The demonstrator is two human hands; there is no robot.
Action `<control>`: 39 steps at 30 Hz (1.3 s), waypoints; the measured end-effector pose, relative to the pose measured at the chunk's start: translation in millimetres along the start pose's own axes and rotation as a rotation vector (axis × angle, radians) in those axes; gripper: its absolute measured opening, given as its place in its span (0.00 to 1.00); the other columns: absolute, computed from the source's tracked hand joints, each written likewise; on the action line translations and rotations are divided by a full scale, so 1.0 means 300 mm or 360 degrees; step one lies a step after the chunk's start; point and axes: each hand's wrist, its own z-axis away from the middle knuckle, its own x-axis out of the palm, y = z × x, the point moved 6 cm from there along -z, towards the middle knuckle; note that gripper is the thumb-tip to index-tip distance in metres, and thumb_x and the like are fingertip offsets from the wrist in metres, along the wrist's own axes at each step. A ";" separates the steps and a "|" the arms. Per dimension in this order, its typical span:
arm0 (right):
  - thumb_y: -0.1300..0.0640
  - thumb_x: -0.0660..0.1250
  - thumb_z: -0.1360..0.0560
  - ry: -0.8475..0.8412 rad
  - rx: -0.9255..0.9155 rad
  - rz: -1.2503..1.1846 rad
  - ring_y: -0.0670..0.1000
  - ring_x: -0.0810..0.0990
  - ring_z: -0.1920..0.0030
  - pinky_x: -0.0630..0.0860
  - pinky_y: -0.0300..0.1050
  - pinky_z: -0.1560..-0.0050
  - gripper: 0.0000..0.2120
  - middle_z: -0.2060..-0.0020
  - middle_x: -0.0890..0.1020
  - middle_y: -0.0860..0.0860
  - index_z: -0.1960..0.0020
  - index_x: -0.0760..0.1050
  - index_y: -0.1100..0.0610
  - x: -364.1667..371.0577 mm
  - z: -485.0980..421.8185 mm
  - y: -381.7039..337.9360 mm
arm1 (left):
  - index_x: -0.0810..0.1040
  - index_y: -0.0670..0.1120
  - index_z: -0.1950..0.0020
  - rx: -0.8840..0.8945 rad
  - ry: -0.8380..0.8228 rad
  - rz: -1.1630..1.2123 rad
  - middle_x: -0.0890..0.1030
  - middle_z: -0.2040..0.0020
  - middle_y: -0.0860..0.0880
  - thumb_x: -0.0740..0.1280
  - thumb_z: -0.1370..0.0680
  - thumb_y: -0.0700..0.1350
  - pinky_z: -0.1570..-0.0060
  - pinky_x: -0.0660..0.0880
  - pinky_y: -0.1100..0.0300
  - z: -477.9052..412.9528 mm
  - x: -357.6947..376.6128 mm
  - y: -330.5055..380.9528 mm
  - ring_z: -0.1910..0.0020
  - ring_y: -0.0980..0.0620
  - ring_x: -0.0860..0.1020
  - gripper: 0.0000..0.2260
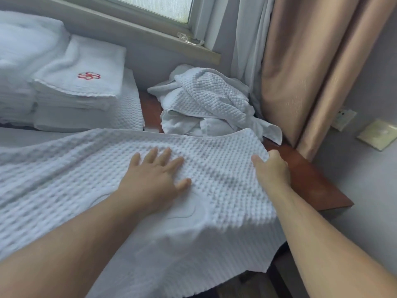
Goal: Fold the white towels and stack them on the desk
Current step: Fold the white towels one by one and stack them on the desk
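Here, a white waffle towel (pixel 107 179) lies spread over the brown desk (pixel 311 179), its near edge hanging off the front; the left hand (pixel 154 175) presses flat on it with fingers spread, and the right hand (pixel 272 166) pinches its right edge. Beyond the right hand sits a crumpled heap of towels (pixel 210 100). Beyond the left hand stands a folded stack (pixel 81 87), its top towel marked with a red emblem (pixel 88 75).
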 end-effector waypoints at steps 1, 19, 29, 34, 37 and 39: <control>0.41 0.62 0.20 -0.0012 -0.0065 -0.0004 0.56 0.76 0.57 0.70 0.50 0.59 0.16 0.50 0.80 0.53 0.46 0.70 0.55 -0.005 -0.006 -0.007 | 0.47 0.63 0.20 -0.0003 0.0001 -0.0001 0.45 0.17 0.54 0.43 0.24 0.72 0.23 0.42 0.41 -0.002 0.002 -0.002 0.19 0.49 0.42 0.34; 0.53 0.61 0.23 0.0170 -0.0317 0.0314 0.54 0.78 0.53 0.73 0.49 0.54 0.07 0.52 0.79 0.51 0.52 0.76 0.54 0.092 -0.049 -0.217 | 0.46 0.63 0.20 -0.0086 -0.0185 -0.0046 0.46 0.17 0.51 0.44 0.24 0.72 0.24 0.44 0.38 -0.103 0.001 0.042 0.19 0.45 0.44 0.33; 0.49 0.62 0.24 -0.0067 -0.0503 -0.0135 0.45 0.75 0.71 0.65 0.40 0.72 0.12 0.72 0.78 0.46 0.65 0.74 0.51 0.193 0.006 -0.286 | 0.82 0.54 0.45 -0.0191 0.0144 0.0306 0.81 0.44 0.49 0.65 0.22 0.51 0.45 0.78 0.49 -0.248 -0.169 -0.054 0.45 0.45 0.78 0.09; 0.49 0.63 0.25 -0.0028 -0.0533 -0.0085 0.44 0.76 0.69 0.65 0.40 0.71 0.11 0.72 0.78 0.45 0.65 0.73 0.50 0.204 -0.020 -0.288 | 0.76 0.57 0.37 -0.0017 0.0743 0.0512 0.72 0.39 0.52 0.71 0.24 0.45 0.55 0.72 0.52 -0.256 -0.215 -0.105 0.48 0.45 0.76 0.17; 0.49 0.63 0.25 -0.0028 -0.0523 -0.0149 0.42 0.74 0.71 0.66 0.40 0.72 0.13 0.74 0.76 0.44 0.66 0.73 0.51 0.201 -0.022 -0.284 | 0.70 0.53 0.30 -0.0169 0.0630 0.0325 0.72 0.38 0.47 0.71 0.24 0.51 0.57 0.70 0.51 -0.277 -0.201 -0.143 0.47 0.40 0.77 0.24; 0.49 0.63 0.24 -0.0034 -0.0508 -0.0188 0.41 0.74 0.71 0.68 0.41 0.72 0.14 0.74 0.76 0.45 0.66 0.73 0.52 0.198 -0.022 -0.280 | 0.68 0.50 0.30 -0.0280 0.0426 0.0195 0.74 0.39 0.45 0.71 0.23 0.54 0.56 0.68 0.51 -0.284 -0.165 -0.166 0.43 0.40 0.77 0.25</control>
